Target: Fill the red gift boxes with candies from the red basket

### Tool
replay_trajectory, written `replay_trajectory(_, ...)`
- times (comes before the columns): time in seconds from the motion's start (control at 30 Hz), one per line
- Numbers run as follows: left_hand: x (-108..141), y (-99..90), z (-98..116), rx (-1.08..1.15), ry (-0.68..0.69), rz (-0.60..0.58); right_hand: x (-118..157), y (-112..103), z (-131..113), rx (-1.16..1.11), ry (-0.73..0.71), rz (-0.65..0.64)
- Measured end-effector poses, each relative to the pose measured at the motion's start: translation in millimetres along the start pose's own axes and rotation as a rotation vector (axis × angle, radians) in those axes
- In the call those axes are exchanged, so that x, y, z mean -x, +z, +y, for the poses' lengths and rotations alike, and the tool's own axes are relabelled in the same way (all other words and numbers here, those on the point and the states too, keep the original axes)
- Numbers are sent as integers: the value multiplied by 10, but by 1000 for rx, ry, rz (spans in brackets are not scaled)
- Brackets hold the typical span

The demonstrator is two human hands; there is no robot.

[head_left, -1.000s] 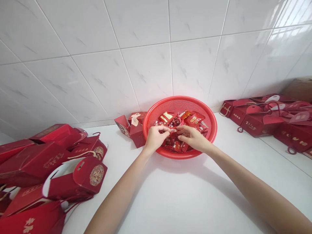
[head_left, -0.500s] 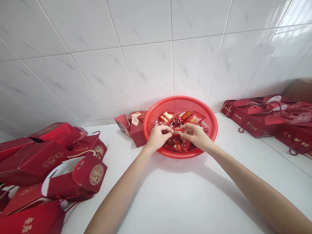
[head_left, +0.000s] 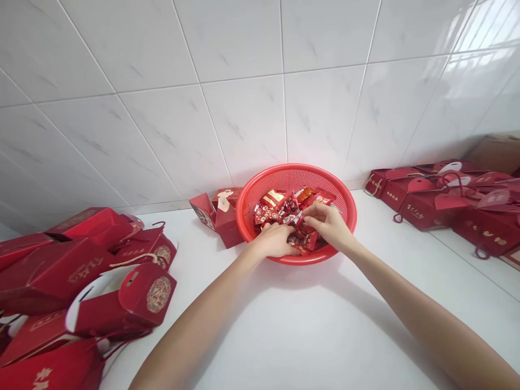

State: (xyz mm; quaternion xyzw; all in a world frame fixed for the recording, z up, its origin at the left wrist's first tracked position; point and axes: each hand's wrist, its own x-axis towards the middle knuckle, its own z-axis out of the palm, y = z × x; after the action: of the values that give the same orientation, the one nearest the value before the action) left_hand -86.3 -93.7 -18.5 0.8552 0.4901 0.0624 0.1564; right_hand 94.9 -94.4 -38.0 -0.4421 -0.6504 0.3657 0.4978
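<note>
Dipping into the basket (head_left: 296, 176), the left hand (head_left: 276, 239) curls its fingers among candies (head_left: 273, 199); the right hand (head_left: 330, 223) has fingertips close together, either grip unclear.

White counter (head_left: 300, 325) lay open at the red basket's (head_left: 303, 260) six o'clock; tiled wall (head_left: 244, 119) blocked twelve, small boxes (head_left: 229, 225) nine, carton row (head_left: 433, 210) three.

I seem to be in a home, perhaps its kitchen, though I cannot tell: a white worktop (head_left: 309, 319) before me meets glossy marbled wall tiles (head_left: 244, 114) and holds a plastic colander (head_left: 292, 177).
</note>
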Motion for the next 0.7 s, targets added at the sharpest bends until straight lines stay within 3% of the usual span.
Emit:
replay_trajectory(0.2, -203, -100, -156, 310, 79, -147, -77, -28, -45, 53, -68, 42)
replay_trajectory(0.37, -224, -99, -213, 429, 66, -142, -98, -17, -29, 26, -45, 23)
replay_trajectory(0.47, -186, -113, -217, 595, 76, -46, -108, -26, -40, -16, -42, 41)
replay_trajectory(0.57, -176, -155, -230, 866, 143, 146, -112, -49, -91, -86, -11, 33)
replay_trajectory(0.7, -209, -204, -219, 1022, 190, 266, -108, -72, -164, -239, 58, -130)
